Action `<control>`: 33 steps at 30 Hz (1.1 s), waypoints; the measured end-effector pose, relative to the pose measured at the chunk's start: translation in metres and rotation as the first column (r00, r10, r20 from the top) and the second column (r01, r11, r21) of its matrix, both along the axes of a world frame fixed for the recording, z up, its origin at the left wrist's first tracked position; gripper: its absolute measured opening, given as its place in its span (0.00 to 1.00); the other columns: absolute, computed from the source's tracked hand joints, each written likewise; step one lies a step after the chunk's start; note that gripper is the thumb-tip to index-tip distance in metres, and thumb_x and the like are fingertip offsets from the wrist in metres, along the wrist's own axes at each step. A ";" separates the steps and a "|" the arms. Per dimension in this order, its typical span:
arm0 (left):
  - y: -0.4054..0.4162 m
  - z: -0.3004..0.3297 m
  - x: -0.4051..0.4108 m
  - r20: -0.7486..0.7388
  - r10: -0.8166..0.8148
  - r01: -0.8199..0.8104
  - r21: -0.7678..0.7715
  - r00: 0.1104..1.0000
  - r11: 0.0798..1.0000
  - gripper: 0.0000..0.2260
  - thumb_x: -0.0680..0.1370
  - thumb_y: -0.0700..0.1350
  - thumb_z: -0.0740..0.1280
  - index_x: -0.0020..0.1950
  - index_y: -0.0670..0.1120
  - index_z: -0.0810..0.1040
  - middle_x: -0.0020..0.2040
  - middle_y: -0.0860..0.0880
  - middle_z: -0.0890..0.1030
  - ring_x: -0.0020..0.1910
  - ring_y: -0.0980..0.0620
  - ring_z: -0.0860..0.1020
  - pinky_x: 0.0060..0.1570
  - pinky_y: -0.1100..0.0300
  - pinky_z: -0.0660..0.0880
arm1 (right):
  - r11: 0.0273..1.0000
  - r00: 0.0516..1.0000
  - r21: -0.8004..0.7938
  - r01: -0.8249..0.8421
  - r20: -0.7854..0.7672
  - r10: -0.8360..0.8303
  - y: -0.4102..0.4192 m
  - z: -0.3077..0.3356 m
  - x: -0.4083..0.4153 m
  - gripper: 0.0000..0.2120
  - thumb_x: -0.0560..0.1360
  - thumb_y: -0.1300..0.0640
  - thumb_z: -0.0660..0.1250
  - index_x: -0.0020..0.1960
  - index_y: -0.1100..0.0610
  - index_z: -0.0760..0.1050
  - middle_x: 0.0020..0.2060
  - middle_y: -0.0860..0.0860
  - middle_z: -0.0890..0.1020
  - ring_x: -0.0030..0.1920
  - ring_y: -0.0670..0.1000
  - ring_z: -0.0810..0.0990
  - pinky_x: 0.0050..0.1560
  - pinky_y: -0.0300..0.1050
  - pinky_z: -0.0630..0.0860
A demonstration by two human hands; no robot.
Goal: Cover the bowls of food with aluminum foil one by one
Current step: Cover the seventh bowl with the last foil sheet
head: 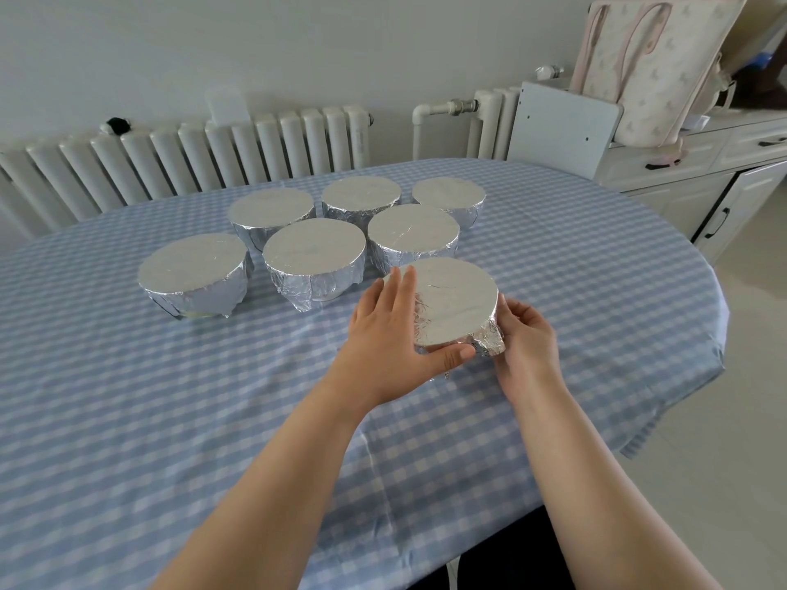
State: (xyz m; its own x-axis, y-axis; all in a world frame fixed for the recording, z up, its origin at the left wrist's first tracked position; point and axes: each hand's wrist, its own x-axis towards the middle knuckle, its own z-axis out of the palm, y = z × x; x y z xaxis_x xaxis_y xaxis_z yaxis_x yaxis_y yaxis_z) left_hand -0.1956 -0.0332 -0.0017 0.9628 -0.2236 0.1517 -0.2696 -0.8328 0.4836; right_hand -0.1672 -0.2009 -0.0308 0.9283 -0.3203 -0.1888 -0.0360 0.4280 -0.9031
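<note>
Several bowls wrapped in aluminum foil stand on the blue checked tablecloth (170, 419). The nearest foil-covered bowl (455, 300) sits between my hands. My left hand (392, 330) lies against its left side, fingers straight along the foil and the thumb under the near edge. My right hand (526, 334) pinches a crumpled fold of foil (489, 336) at the bowl's right near side. The other wrapped bowls, among them one at the far left (193, 270) and one in the middle (315, 253), stand behind in a cluster, untouched.
A white radiator (191, 159) runs along the wall behind the table. To the right stand a white cabinet (698, 172) with a patterned bag (656, 66) on it. The table's right edge (719, 334) drops to a light floor.
</note>
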 end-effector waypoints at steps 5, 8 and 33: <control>0.000 -0.001 0.001 -0.001 -0.011 0.011 -0.011 1.000 1.000 0.57 0.60 0.80 0.53 0.80 0.50 0.41 0.81 0.49 0.47 0.79 0.47 0.44 0.77 0.46 0.48 | 0.995 0.999 -0.086 0.041 -0.011 -0.042 0.005 -0.001 -0.001 0.09 0.79 0.57 0.68 0.40 0.58 0.77 0.33 0.51 0.81 0.34 0.50 0.78 0.38 0.46 0.76; 0.000 -0.002 0.002 0.000 -0.011 0.011 -0.010 1.000 1.000 0.57 0.60 0.80 0.54 0.80 0.51 0.40 0.81 0.49 0.47 0.79 0.47 0.44 0.77 0.45 0.48 | 0.991 0.999 -0.130 0.041 -0.011 -0.043 0.005 -0.002 -0.002 0.08 0.79 0.57 0.67 0.42 0.59 0.78 0.34 0.52 0.82 0.36 0.51 0.79 0.39 0.46 0.77; 0.001 -0.003 -0.002 0.016 0.015 -0.016 0.012 1.000 1.000 0.56 0.62 0.80 0.54 0.80 0.51 0.42 0.81 0.49 0.46 0.79 0.47 0.44 0.77 0.45 0.48 | 0.885 0.989 -0.461 -0.066 0.086 0.119 -0.008 0.008 -0.031 0.20 0.85 0.55 0.52 0.46 0.48 0.81 0.42 0.45 0.86 0.45 0.43 0.85 0.52 0.43 0.79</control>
